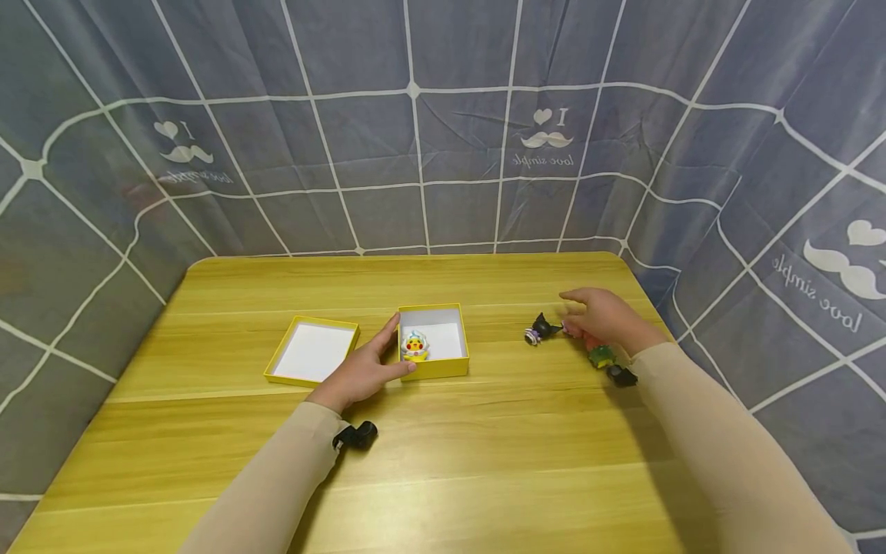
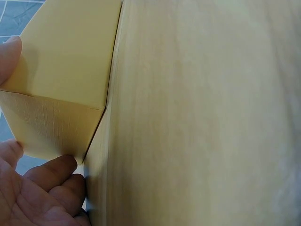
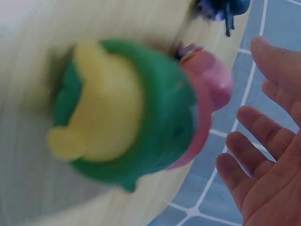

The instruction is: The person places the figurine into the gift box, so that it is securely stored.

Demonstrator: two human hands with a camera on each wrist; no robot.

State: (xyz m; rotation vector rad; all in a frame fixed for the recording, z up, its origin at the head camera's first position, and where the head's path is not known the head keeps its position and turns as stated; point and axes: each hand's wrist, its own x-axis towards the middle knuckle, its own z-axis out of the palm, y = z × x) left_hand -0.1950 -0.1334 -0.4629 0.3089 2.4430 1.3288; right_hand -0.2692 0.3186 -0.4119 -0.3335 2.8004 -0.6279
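Green figure (image 3: 124, 110): right of box (image 1: 434, 372); seemed light, firm; body hold suited
Right hand (image 1: 609, 317): spread, held nothing
Left hand (image 1: 365, 372): gripped box

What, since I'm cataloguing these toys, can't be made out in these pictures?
Pink toy, head view: partly hidden by the right hand.
Green-and-yellow toy, right wrist view: fine detail lost to blur.
Dark toy, right wrist view: cut off by the top edge.
Inside of the yellow box, left wrist view: hidden by its outer walls.
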